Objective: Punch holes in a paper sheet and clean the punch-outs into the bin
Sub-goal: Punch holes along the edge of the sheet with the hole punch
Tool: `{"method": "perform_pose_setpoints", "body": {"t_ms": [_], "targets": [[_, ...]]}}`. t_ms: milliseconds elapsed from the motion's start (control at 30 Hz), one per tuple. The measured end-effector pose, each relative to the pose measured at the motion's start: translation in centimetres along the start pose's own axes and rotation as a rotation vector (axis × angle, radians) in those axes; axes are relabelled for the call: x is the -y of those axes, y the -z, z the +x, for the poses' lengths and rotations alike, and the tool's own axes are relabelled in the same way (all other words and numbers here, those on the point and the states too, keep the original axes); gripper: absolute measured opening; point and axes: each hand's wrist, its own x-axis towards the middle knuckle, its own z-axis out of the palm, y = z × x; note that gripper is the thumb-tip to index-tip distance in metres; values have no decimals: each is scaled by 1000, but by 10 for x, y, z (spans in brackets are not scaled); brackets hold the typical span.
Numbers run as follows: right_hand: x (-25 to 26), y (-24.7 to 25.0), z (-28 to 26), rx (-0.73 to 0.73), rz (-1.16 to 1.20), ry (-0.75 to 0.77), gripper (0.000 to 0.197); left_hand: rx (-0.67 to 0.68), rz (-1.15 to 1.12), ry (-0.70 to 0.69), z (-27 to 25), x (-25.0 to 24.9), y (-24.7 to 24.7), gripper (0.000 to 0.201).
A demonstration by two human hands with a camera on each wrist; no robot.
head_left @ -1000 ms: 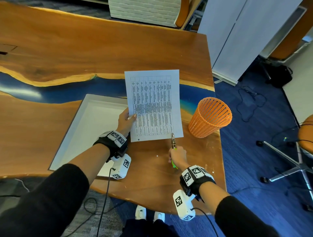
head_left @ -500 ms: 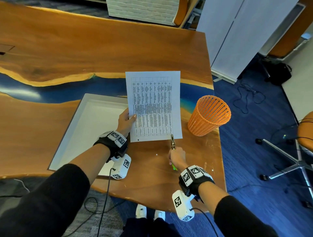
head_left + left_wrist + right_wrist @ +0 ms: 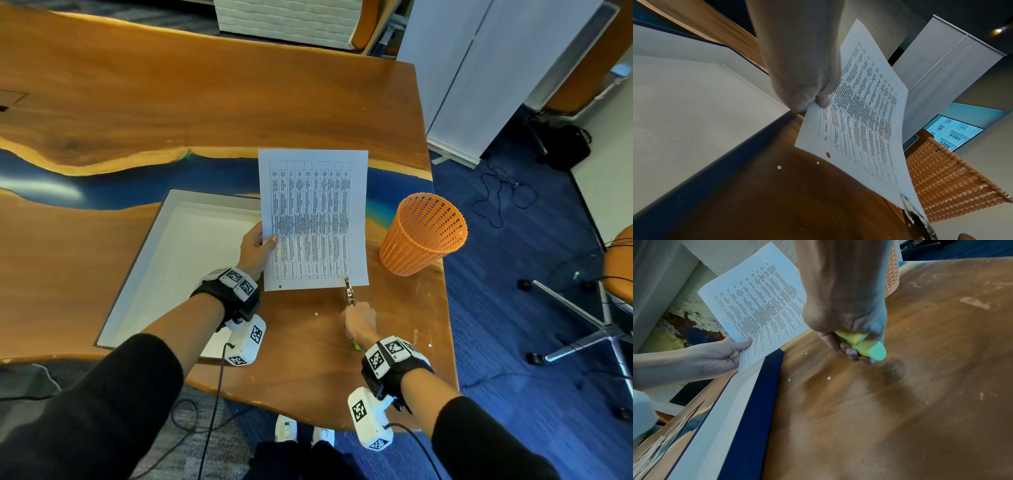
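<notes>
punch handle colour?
Light green handle, gripped in the right hand; clearest in the right wrist view.

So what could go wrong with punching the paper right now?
The left hand pinches the paper sheet only at one edge, in the air, so it might bend or tear where the hole punch in the right hand bites its bottom corner. The punch-outs are landing on the wooden table, not in the orange bin, so some might get missed.

Office/meeting rm: big wood-and-resin table (image 3: 205, 102), blue carpet (image 3: 513, 308), swivel chair base (image 3: 582, 339), white partition panels (image 3: 479, 68).
</notes>
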Motion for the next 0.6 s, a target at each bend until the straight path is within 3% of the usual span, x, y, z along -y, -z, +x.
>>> {"method": "perform_pose_setpoints", "body": {"t_ms": [67, 200, 433, 600], "targets": [[-1, 0, 1, -26, 74, 6, 23, 1, -3, 5, 0, -2, 0, 33], [1, 5, -5, 18, 204, 49, 14, -9, -2, -6, 1, -1, -1, 33], [-1, 10, -13, 23, 354, 237, 58, -41, 14, -5, 2, -2, -1, 32], [-2, 14, -13, 1, 330, 322, 64, -41, 29, -7, 3, -3, -1, 34]]}}
